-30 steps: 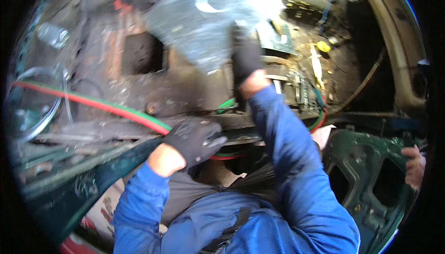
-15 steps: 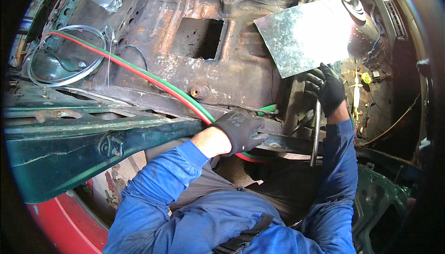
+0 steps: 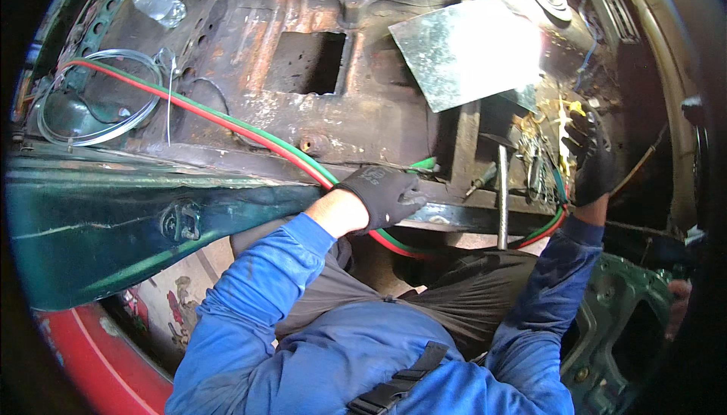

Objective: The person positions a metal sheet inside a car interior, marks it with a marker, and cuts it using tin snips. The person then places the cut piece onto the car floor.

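My left hand point(image 3: 385, 197), in a black glove, lies flat on the car body's sill point(image 3: 438, 215), fingers a little apart. Beneath its wrist passes a joined red-and-green hose point(image 3: 250, 136). At the right, my gloved right hand point(image 3: 592, 159) is beside a brass-coloured torch point(image 3: 563, 129), its fingers bent; whether they grip anything is hard to see against the dark floor. Several metal tools on a wire bunch point(image 3: 539, 166) lie left of that hand. A hammer point(image 3: 503, 195) rests with its handle across the sill. Farther off, a shiny metal sheet point(image 3: 424, 59) lies on the floor pan.
The rusty floor pan point(image 3: 250, 116) has a rectangular cut-out point(image 3: 309, 63). To the left are a wire coil point(image 3: 157, 97) and a clear plastic bottle point(image 3: 159, 6). A gear lever boot point(image 3: 551, 6) stands at the far right. A green door point(image 3: 113, 241) and red panel point(image 3: 98, 358) flank me.
My right hand has left the metal sheet's near edge and moved right and nearer, to the torch. The tools behind it now show. My left hand has stayed on the sill; the view has shifted slightly.
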